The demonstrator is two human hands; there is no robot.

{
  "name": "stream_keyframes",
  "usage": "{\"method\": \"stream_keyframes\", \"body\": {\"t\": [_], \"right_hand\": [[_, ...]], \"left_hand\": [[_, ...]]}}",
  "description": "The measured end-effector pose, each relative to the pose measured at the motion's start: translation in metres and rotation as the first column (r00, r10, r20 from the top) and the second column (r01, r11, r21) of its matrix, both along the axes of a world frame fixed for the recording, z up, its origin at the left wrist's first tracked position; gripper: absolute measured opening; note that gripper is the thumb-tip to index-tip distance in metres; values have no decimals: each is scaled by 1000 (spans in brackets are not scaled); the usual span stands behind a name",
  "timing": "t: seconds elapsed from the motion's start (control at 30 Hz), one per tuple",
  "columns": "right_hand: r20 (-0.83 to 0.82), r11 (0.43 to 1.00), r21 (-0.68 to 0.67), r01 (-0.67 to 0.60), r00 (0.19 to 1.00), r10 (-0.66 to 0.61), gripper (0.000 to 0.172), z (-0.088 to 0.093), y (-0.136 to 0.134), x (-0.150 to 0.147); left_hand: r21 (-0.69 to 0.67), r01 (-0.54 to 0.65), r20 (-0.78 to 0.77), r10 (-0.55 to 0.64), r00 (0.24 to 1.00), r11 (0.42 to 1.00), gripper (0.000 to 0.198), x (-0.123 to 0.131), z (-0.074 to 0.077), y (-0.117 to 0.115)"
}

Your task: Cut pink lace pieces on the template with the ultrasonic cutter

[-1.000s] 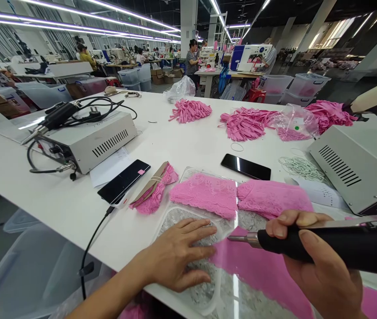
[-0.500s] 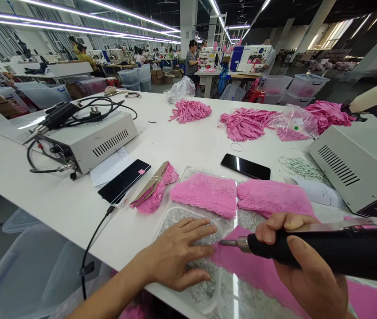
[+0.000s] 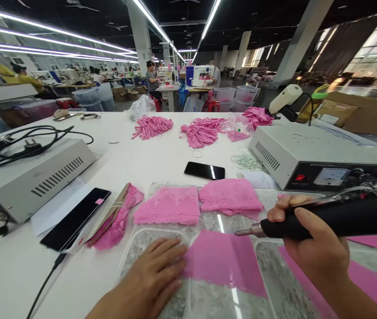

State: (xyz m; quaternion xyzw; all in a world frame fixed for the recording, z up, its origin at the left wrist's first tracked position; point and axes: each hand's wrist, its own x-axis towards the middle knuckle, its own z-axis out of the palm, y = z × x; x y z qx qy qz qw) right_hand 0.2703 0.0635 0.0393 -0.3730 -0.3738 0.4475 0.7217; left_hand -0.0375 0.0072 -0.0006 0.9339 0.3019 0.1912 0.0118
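Note:
My right hand (image 3: 321,248) is wrapped round a thick black handheld cutter (image 3: 328,215). Its slim metal tip (image 3: 248,231) points left, by the upper right edge of a cut pink fabric piece (image 3: 224,261). That piece lies flat on a clear board with a grey mottled surface (image 3: 168,232). Flat on the board, fingers stretched out, my left hand (image 3: 157,277) meets the piece's left edge. Across a gap, a longer pink fabric strip (image 3: 367,277) runs under my right forearm. Two stacks of pink lace, left (image 3: 170,206) and right (image 3: 230,195), lie along the board's far side.
Grey control boxes stand left (image 3: 35,177) and right (image 3: 321,155). Phones lie left (image 3: 75,219) and beyond the lace (image 3: 204,170). Beside the left phone is a banded pink lace bundle (image 3: 117,217). Pink strap bundles (image 3: 153,127) lie farther back. People work at sewing machines beyond.
My view has swung right. The cutter tip has gone from the fabric's left end to the piece's upper right, and the piece now lies apart from the strip. My left hand stays flat.

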Motion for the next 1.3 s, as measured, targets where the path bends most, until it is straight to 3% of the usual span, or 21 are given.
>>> {"method": "stream_keyframes", "body": {"t": [0.13,0.3,0.6,1.3], "right_hand": [[-26,1000,-7,9,1000,-10,16,-11,-2,6],[-48,997,29,-74,996,76,12,-10,-1,-10],[-15,986,55,-156,987,157,11,-14,-1,-28],[48,984,99,-147,989,143,12,-21,0,-31]], "left_hand": [[26,40,21,-41,999,999,23,35,8,9],[34,-19,22,19,1000,999,25,59,-1,22],[6,-93,39,93,995,996,27,54,-13,24],[-5,-90,25,90,996,996,31,51,-17,25]]}}
